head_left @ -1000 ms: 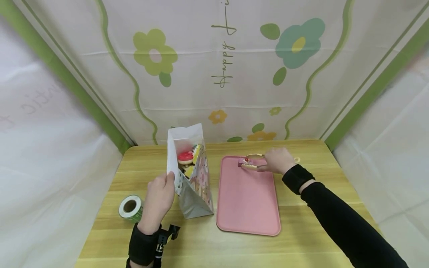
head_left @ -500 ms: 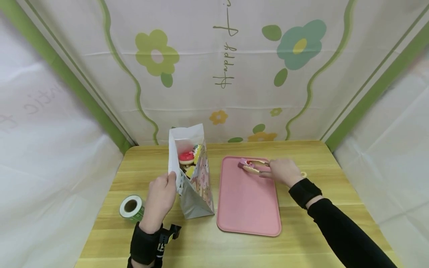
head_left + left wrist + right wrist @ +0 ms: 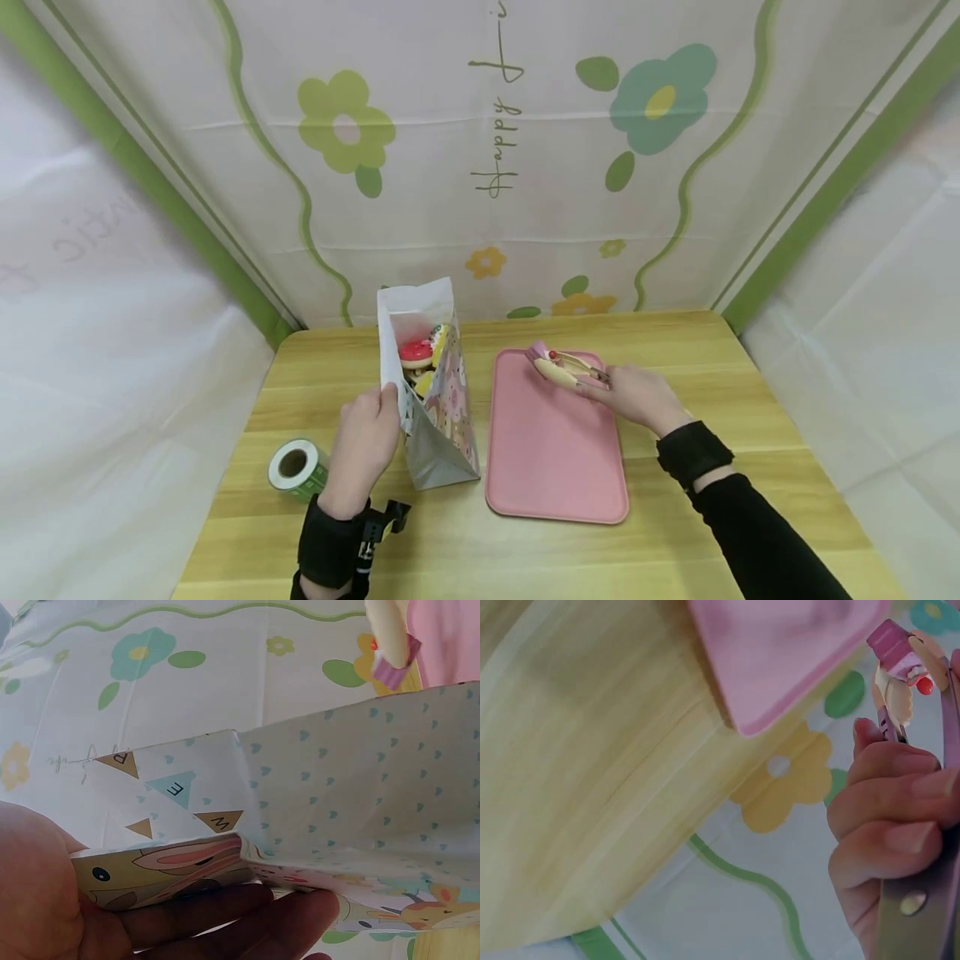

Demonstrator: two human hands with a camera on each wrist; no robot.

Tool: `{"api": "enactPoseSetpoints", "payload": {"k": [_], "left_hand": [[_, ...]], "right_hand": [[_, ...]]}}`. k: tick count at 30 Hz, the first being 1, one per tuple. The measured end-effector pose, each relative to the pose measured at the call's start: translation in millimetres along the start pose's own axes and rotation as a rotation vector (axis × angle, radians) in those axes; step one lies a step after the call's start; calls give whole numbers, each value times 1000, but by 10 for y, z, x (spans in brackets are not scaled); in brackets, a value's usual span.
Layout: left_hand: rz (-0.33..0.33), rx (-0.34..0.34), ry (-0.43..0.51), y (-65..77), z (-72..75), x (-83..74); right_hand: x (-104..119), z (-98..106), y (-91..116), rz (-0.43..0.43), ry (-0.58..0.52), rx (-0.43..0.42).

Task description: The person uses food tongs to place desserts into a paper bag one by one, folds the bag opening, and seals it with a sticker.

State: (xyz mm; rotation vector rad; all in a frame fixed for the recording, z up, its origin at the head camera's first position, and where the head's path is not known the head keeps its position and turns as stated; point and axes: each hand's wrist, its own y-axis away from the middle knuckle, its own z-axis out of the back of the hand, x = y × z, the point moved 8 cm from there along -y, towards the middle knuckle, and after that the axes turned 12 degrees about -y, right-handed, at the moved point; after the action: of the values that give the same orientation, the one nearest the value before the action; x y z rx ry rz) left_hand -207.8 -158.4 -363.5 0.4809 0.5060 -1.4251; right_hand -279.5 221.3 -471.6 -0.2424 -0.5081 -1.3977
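My left hand (image 3: 365, 437) pinches the near rim of an upright paper bag (image 3: 442, 454) printed with cartoon animals, thumb inside and fingers outside. Through its mouth a red-topped toy donut (image 3: 416, 353) and yellow pieces (image 3: 424, 383) show. My right hand (image 3: 637, 393) grips metal tongs with cream-coloured tips (image 3: 555, 372). Between those tips is a small purple toy cake slice (image 3: 894, 646) with a red berry on top. In the head view the slice overlaps the far left corner of the pink tray (image 3: 557, 458); the right wrist view shows it tilted in the tongs.
A roll of green-and-white labels (image 3: 297, 468) stands left of the left forearm on the wooden table (image 3: 480, 558). A floral cloth (image 3: 420, 192) rises behind the table's far edge, with white cloth walls on both sides.
The tongs have lifted the cake slice from the tray and turned it, bringing it toward the far left corner. My right wrist has swung nearer me. The left hand still holds the bag.
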Motion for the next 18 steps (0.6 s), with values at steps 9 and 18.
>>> {"api": "enactPoseSetpoints", "payload": {"k": [9, 18], "left_hand": [[2, 0, 1, -7, 11, -2], [8, 2, 6, -5, 41, 14]], "right_hand": [[110, 126, 264, -54, -202, -59], [490, 379, 426, -34, -275, -156]]}}
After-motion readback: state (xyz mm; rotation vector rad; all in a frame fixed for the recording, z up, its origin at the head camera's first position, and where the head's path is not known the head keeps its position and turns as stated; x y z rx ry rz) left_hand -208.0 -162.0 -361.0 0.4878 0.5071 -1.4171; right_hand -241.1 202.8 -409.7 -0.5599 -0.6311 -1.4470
